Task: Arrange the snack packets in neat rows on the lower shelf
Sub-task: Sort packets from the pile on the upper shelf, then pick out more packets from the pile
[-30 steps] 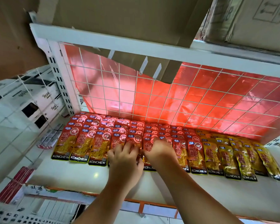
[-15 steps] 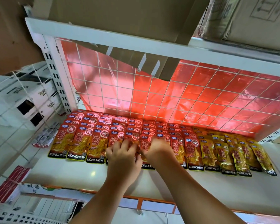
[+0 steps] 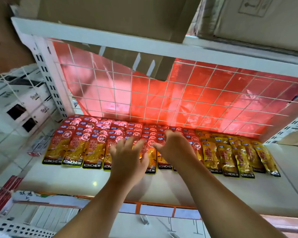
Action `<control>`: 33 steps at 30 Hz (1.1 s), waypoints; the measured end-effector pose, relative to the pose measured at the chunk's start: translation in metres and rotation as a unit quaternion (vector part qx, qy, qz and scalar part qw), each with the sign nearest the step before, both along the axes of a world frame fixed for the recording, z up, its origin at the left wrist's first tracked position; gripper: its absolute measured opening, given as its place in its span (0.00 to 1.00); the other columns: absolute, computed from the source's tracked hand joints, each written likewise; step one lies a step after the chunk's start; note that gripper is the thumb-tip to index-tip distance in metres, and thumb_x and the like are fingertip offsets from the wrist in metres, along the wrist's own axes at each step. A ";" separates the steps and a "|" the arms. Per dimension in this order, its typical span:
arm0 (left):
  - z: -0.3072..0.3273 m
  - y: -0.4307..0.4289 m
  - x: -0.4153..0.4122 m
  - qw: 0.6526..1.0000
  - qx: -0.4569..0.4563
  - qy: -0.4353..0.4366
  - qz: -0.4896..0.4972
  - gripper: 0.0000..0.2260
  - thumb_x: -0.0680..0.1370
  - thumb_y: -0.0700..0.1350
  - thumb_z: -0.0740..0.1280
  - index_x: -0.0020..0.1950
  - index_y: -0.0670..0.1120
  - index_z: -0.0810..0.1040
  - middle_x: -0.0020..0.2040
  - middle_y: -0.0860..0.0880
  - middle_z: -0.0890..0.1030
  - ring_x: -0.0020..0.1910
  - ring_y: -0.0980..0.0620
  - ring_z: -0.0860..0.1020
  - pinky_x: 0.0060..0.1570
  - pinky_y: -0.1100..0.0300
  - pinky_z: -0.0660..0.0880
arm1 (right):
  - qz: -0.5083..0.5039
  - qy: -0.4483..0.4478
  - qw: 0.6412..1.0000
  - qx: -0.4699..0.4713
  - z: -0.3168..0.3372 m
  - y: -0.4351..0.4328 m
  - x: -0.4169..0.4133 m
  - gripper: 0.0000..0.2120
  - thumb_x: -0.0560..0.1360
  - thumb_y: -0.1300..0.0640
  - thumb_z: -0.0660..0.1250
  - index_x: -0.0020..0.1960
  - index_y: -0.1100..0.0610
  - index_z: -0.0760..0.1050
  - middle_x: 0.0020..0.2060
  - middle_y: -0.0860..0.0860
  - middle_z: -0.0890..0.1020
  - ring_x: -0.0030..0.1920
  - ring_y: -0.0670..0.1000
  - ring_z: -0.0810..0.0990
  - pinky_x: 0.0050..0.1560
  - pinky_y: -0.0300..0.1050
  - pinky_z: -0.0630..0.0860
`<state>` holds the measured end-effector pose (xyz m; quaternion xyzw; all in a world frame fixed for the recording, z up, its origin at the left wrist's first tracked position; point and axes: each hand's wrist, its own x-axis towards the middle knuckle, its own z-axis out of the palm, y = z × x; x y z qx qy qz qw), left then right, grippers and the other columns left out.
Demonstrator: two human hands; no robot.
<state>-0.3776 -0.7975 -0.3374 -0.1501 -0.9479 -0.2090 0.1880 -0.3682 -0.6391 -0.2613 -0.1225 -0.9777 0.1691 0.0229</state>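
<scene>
We see left hand [image 3: 127,158] and right hand [image 3: 176,146] spread open mid-row on packets [image 3: 91,148], far on the shelf [image 3: 58,182], gripping nothing; we judge they press the rows square.

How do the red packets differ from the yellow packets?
The red packets fill the left and middle; the yellow packets sit at the right end. Red packets form more columns than yellow ones. The left hand and right hand are over red packets, not yellow ones. Both kinds overlap and carry a black KONCHEW band.
</scene>
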 end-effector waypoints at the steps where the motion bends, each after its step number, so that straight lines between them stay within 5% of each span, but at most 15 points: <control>1: 0.005 0.006 -0.002 1.000 0.007 0.014 -0.009 0.17 0.74 0.51 0.70 0.63 0.53 0.80 0.61 0.52 0.80 0.59 0.45 0.77 0.60 0.41 0.69 | 0.001 0.003 1.000 -0.007 0.009 0.006 0.001 0.23 0.73 0.38 0.71 0.56 0.55 0.75 0.50 0.55 0.80 0.50 0.57 0.81 0.48 0.49 0.79; 3: 0.019 0.020 -0.005 0.997 0.030 0.060 -0.035 0.17 0.74 0.50 0.69 0.62 0.51 0.80 0.60 0.50 0.80 0.58 0.43 0.77 0.58 0.42 0.70 | 0.007 0.017 1.000 -0.013 0.028 0.022 0.006 0.19 0.74 0.40 0.70 0.51 0.54 0.74 0.45 0.53 0.80 0.45 0.56 0.80 0.43 0.48 0.77; 7: 0.064 0.057 -0.007 0.986 0.045 0.133 -0.095 0.18 0.74 0.51 0.67 0.62 0.50 0.82 0.59 0.49 0.81 0.57 0.42 0.78 0.54 0.47 0.71 | 0.002 0.062 0.998 -0.012 0.074 0.062 0.023 0.18 0.76 0.42 0.69 0.55 0.55 0.74 0.49 0.53 0.76 0.47 0.57 0.78 0.45 0.48 0.75; 17: 0.218 0.226 0.067 0.943 0.065 0.247 -0.212 0.20 0.74 0.53 0.66 0.66 0.51 0.80 0.62 0.48 0.80 0.62 0.41 0.76 0.60 0.46 0.71 | -0.051 0.248 0.967 0.029 0.216 0.214 0.134 0.14 0.74 0.45 0.72 0.52 0.53 0.76 0.50 0.52 0.79 0.45 0.56 0.76 0.41 0.44 0.65; 21: 0.263 0.309 0.124 0.923 0.062 0.261 -0.275 0.20 0.75 0.52 0.65 0.65 0.48 0.80 0.60 0.46 0.81 0.60 0.39 0.78 0.60 0.43 0.74 | -0.083 0.286 0.954 0.035 0.250 0.295 0.212 0.12 0.73 0.45 0.71 0.49 0.51 0.76 0.46 0.51 0.81 0.47 0.56 0.79 0.43 0.46 0.73; 25: 0.301 0.388 0.187 0.906 0.070 0.226 -0.352 0.21 0.74 0.52 0.63 0.65 0.48 0.80 0.58 0.46 0.82 0.59 0.42 0.79 0.60 0.47 0.74 | -0.126 0.291 0.947 0.047 0.262 0.378 0.288 0.12 0.74 0.45 0.71 0.54 0.50 0.77 0.48 0.50 0.81 0.47 0.55 0.79 0.48 0.49 0.77; 29: 0.325 0.458 0.237 0.911 0.069 0.073 -0.400 0.23 0.78 0.58 0.63 0.69 0.52 0.78 0.67 0.50 0.80 0.67 0.48 0.76 0.65 0.53 0.73 | -0.143 0.174 0.971 0.081 0.253 0.448 0.336 0.17 0.75 0.40 0.69 0.60 0.47 0.76 0.49 0.47 0.80 0.48 0.55 0.82 0.47 0.49 0.79; 33: 0.330 0.515 0.256 0.919 -0.043 0.002 -0.392 0.16 0.82 0.59 0.64 0.64 0.54 0.82 0.59 0.51 0.84 0.57 0.48 0.80 0.52 0.57 0.74 | -0.094 0.110 0.963 0.226 0.244 0.504 0.362 0.08 0.81 0.48 0.66 0.56 0.50 0.78 0.52 0.48 0.82 0.53 0.54 0.82 0.47 0.46 0.76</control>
